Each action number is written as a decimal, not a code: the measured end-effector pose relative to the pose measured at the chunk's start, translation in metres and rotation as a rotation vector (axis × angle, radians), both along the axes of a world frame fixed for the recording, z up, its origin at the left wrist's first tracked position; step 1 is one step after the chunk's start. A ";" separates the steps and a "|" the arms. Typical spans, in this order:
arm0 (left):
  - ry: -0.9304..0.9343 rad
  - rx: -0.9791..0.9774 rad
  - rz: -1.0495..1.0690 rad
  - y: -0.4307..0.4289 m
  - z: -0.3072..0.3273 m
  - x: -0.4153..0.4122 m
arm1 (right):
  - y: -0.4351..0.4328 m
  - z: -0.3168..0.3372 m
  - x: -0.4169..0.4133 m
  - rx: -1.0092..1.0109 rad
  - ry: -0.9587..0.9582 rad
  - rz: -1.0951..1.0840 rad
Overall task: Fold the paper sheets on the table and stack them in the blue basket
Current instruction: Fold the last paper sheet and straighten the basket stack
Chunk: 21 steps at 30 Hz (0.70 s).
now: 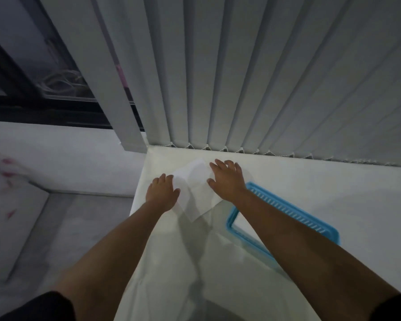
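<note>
A white paper sheet (195, 188) lies on the white table (333, 193) near its far left corner, turned like a diamond. My left hand (163, 192) rests flat on the sheet's left edge, fingers together. My right hand (227, 179) presses on the sheet's right part with fingers spread. The blue basket (285, 212) stands just right of the sheet, partly hidden under my right forearm; its slotted wall and rim show.
Grey vertical blinds (264, 77) hang along the table's far edge. The table's left edge drops to a grey floor (79, 228). A dark window frame (44, 107) is at the upper left. Bare tabletop extends to the right.
</note>
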<state>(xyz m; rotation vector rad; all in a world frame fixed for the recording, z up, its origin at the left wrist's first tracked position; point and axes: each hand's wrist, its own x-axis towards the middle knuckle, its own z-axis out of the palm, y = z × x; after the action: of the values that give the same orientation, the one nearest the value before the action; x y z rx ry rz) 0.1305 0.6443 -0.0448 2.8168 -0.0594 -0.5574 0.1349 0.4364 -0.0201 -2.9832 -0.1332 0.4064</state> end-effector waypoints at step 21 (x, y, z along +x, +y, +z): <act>-0.163 -0.304 0.070 -0.005 -0.017 0.032 | 0.021 -0.025 0.078 0.086 -0.018 0.198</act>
<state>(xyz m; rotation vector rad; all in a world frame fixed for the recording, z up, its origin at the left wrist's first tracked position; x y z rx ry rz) 0.1630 0.6396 -0.0623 2.5493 -0.0702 -0.2752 0.2128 0.4573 -0.0450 -2.8988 -0.4383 0.3843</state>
